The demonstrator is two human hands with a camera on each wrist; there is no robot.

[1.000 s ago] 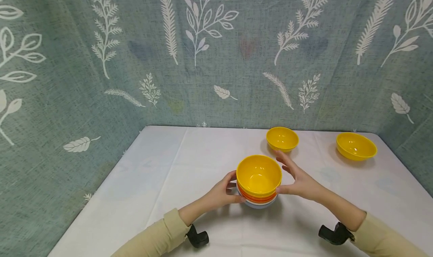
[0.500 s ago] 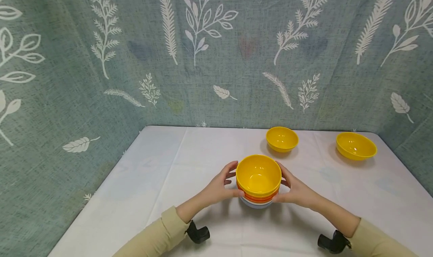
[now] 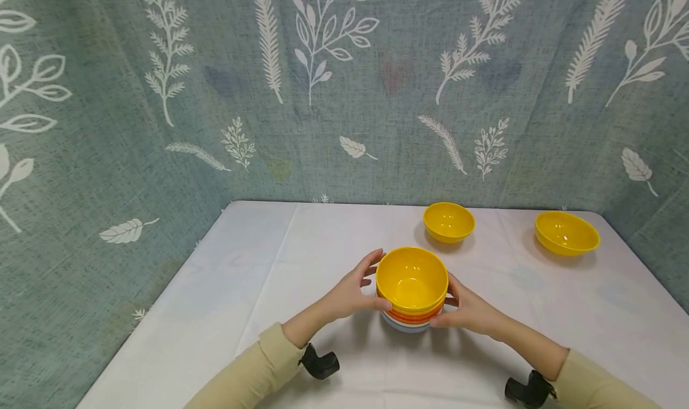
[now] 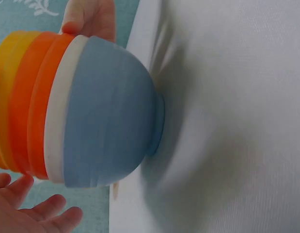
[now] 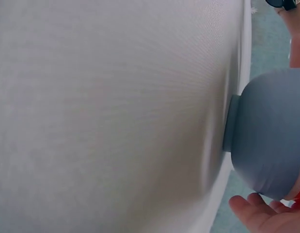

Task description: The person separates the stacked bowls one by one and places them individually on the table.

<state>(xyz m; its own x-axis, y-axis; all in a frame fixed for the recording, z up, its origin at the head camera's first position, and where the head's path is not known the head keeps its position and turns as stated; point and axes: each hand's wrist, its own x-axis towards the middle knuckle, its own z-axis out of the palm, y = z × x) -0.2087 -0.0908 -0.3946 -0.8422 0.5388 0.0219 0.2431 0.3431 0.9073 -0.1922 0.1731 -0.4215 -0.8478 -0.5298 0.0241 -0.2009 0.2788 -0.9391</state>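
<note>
A stack of nested bowls stands in the middle, yellow bowl [image 3: 412, 280] on top, orange bands [image 3: 414, 317] below it, then a white rim [image 4: 61, 111] and a light blue bowl [image 4: 108, 111] at the bottom. The blue foot is down at the white cloth. My left hand [image 3: 352, 292] holds the stack's left side, thumb at the front, fingers curved behind. On the opposite side my right hand [image 3: 473, 309] grips lower, its thumb by the orange bands. In the right wrist view, right fingertips [image 5: 244, 206] reach the blue bowl's side.
Two more yellow bowls sit behind: a smaller bowl [image 3: 449, 222] just beyond the stack and a wider bowl [image 3: 567, 233] at the back right. The white-covered table [image 3: 317, 235] ends at a leaf-patterned green curtain [image 3: 344, 158].
The right hand has come in from beside the stack with spread fingers and then slid lower on its side. The left hand has shifted slightly up and forward along the rim.
</note>
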